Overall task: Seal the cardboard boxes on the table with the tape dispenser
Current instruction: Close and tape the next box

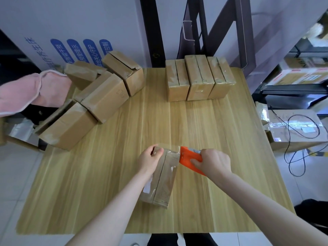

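With the left hand, clamps the far end of the cardboard box lying near the front middle of the table: thumb curled over the top edge, forearm slanting in from the lower left. With the right hand, grips the orange tape dispenser, fingers wrapped round its handle, knuckles up, forearm coming in from the lower right. Holds the dispenser's mouth against the box's far right corner, clear tape stretched across that end. Behind: a row of three boxes at the far right, four loose boxes tumbled at the far left.
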